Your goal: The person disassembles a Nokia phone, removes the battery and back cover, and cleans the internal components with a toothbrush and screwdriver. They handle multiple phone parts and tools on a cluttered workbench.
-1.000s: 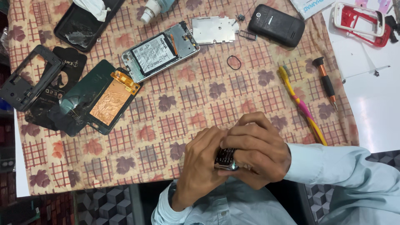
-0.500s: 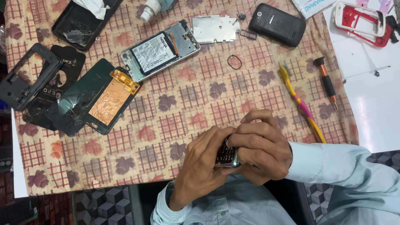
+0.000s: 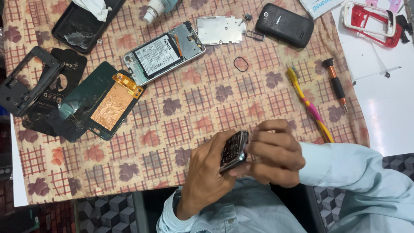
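Checked leaf-print tablecloth (image 3: pixel 181 129) under my view. Left hand (image 3: pixel 207 172) and right hand (image 3: pixel 276 153) both closed around small keypad phone (image 3: pixel 234 151), held at near table edge. Beyond right hand: yellow-pink toothbrush (image 3: pixel 308 103), screwdriver (image 3: pixel 336 84). Farther, beyond left hand: opened phone with battery (image 3: pixel 164 52).

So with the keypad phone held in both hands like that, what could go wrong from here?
The keypad phone is pinched between the left hand and right hand right at the table's near edge; a slip could send it to the floor. A sleeve sweep might also knock the yellow-pink toothbrush or the screwdriver close by.
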